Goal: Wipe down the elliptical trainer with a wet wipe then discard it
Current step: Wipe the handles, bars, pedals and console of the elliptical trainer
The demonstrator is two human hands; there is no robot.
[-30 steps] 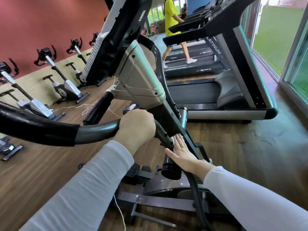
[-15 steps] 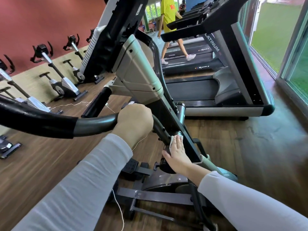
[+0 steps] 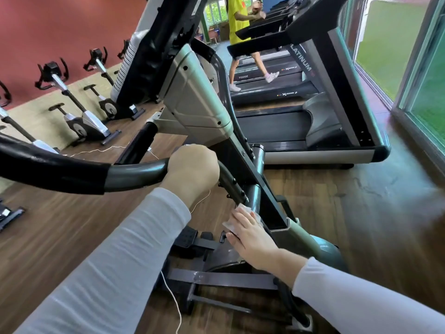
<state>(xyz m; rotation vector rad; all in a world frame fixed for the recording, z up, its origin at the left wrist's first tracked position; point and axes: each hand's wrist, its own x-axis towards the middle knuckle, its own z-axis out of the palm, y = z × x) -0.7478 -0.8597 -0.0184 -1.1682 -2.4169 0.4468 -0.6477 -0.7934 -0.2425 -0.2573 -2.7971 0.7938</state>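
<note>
The wet wipe [image 3: 241, 211] lies under the fingers of my right hand [image 3: 252, 239], pressed flat against the dark post [image 3: 255, 196] of the elliptical trainer [image 3: 192, 100], low down and just below where the handlebar [image 3: 134, 173] meets the frame. One white corner of it shows past my fingertips and another to their left. My right hand is flat, fingers straight and close together on the wipe. My left hand [image 3: 192, 169] is curled in a fist round the grey handlebar, up and left of the wipe. A thin white cable [image 3: 173, 301] hangs past my left sleeve [image 3: 120, 261] over the wooden floor [image 3: 337, 213]. To the right stands a treadmill [image 3: 325, 121], and on a farther one a person in a yellow shirt [image 3: 237, 18] walks. Exercise bikes [image 3: 81, 121] line the red wall [image 3: 48, 32] at the far left
</note>
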